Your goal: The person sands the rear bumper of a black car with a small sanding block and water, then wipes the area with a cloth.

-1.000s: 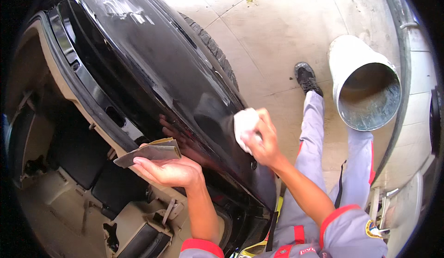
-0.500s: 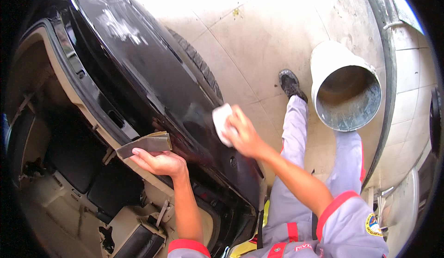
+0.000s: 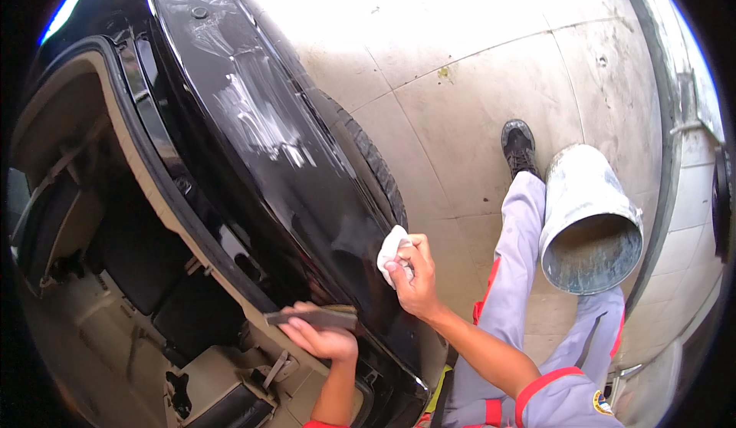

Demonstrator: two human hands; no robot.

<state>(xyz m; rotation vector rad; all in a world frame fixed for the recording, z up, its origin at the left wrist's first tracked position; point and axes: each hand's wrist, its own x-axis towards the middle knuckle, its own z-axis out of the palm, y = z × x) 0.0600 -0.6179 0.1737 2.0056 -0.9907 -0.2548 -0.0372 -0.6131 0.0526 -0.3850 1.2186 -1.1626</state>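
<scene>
Right-hand grip: the right hand [image 3: 416, 278] is curled tight, pinching a crumpled white cloth [image 3: 389, 253] between thumb and fingers.
Cloth place: at 10 to 11 o'clock from the right hand, by the outer edge of a glossy, curved black car body panel [image 3: 307, 190]; whether it presses there I cannot tell.
Left-hand grip: the left hand [image 3: 326, 341], at 8 o'clock from the right hand, pinches a thin, flat grey sheet [image 3: 322, 319] between thumb and fingers, slightly blurred.
Cloth risk: grit caught in the folds could scratch the gloss; a slack pinch could let the cloth slip to the floor.
Sheet risk: its 3 o'clock end overlaps the panel in this view, so a dipping wrist could scrape the paint if the sheet is abrasive; a loosened thumb could drop it into the beige-and-black car interior [image 3: 69, 351] at 9 o'clock.
Right-arm pose: the bare right forearm [image 3: 487, 351] slants in from between 4 and 5 o'clock, thumb bent over the cloth.
Left-arm pose: the bare left forearm [image 3: 335, 393] rises from 6 o'clock, fingers aimed toward 10.
White smears [image 3: 253, 117]: on the panel, between 10 and 11 o'clock from the right hand.
Black treaded rubber tyre [image 3: 372, 159]: 11 o'clock.
Black shoe [image 3: 519, 140]: 1 o'clock, on pale floor tiles [image 3: 475, 75].
Pale, stained round bucket [image 3: 586, 182]: between 2 and 3 o'clock.
</scene>
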